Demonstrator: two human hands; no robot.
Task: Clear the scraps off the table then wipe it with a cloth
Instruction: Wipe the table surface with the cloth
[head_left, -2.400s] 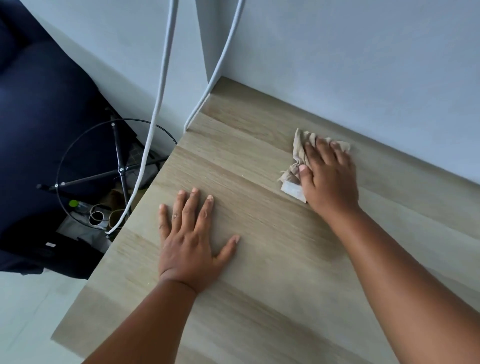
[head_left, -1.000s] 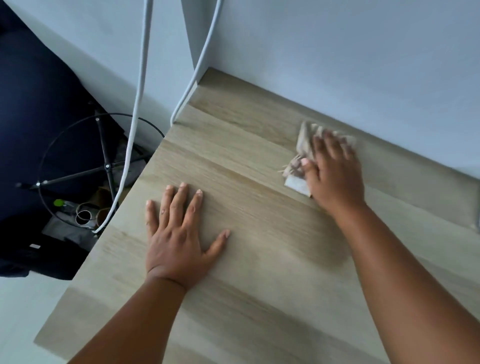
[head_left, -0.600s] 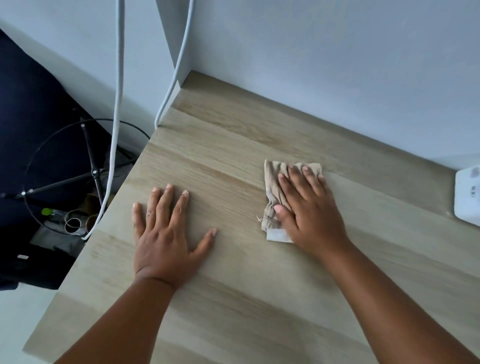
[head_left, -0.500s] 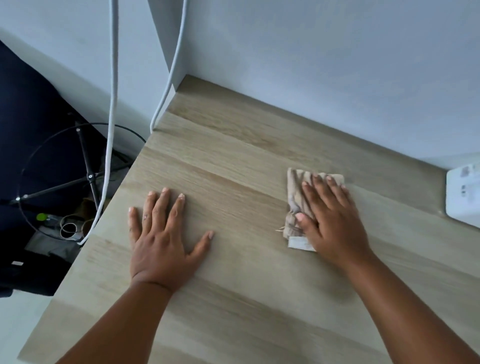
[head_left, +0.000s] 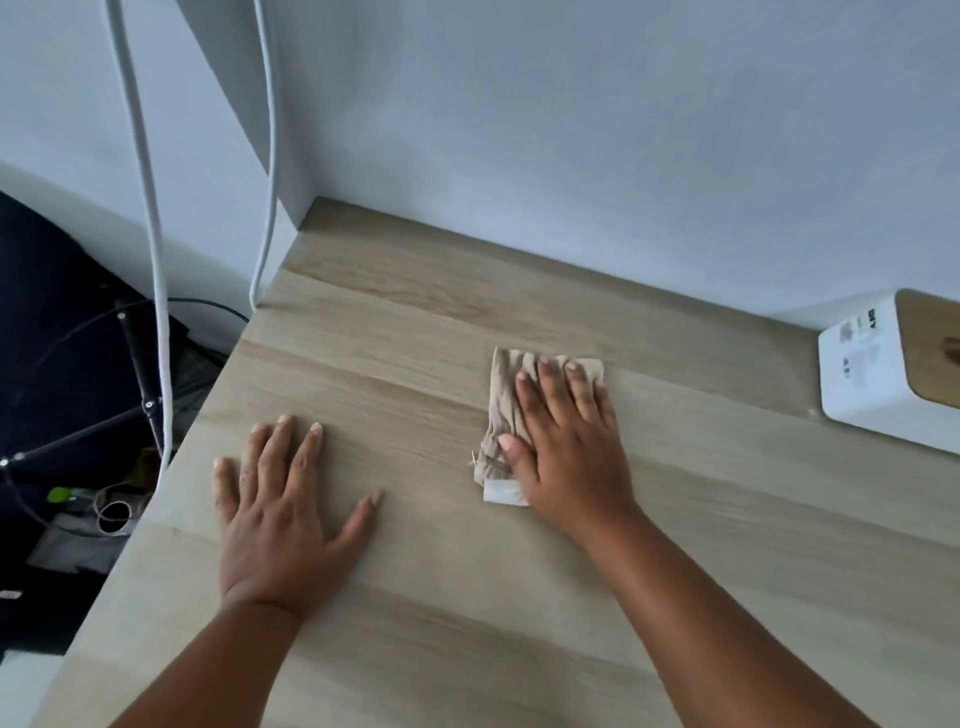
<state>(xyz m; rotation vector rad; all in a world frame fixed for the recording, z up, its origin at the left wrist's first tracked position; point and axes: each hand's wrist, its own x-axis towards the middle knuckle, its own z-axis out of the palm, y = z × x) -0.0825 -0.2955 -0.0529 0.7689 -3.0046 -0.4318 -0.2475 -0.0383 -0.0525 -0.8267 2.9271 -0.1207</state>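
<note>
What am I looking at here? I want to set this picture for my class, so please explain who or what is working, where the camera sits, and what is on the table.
No machine is at work: these are a person's two bare hands, filmed by a wide-angle camera worn on the head, looking forward and down. The left hand lies flat, fingers spread, on the wooden table and holds nothing. The right hand presses a crumpled beige cloth flat against the table, palm down rather than gripping it. At the right edge stands a white box with a wood-coloured top. Two white cables hang by the wall at the left. No scraps show on the table.
</note>
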